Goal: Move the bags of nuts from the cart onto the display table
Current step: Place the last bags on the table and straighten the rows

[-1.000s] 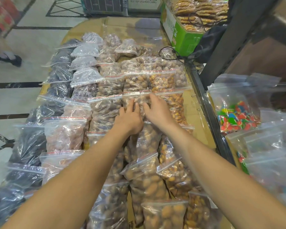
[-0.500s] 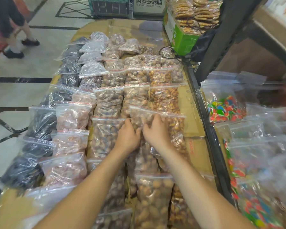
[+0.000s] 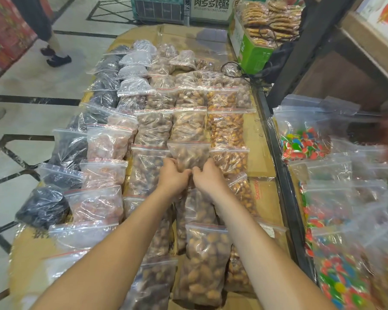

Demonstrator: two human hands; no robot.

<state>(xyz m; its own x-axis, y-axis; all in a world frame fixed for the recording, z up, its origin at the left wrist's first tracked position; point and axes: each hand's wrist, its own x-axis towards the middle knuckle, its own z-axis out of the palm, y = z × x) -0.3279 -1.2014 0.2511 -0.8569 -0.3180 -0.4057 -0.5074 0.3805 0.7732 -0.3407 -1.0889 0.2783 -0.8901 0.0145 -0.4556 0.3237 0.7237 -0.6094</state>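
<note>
Several clear zip bags of nuts lie in rows on the cardboard-covered display table (image 3: pixel 259 157). One bag of brown nuts (image 3: pixel 189 154) sits in the middle row. My left hand (image 3: pixel 174 175) and my right hand (image 3: pixel 207 176) both grip its lower edge, fingers curled on the plastic. Dark bags (image 3: pixel 70 148) fill the left column, pinkish bags (image 3: pixel 105 142) the one beside it, and orange-brown bags (image 3: pixel 227 130) the right column. A bag of large tan nuts (image 3: pixel 205 262) lies near me between my forearms.
A dark metal rail (image 3: pixel 280 175) borders the table on the right. Beyond it lie bags of coloured candy (image 3: pixel 305 144). A green box of biscuits (image 3: pixel 253 50) stands at the far right corner. A person's legs (image 3: pixel 52 50) stand on the tiled floor at far left.
Both hands have drawn back toward me along the middle row with the bag of brown nuts, and the camera has moved back, showing more of the near rows.
</note>
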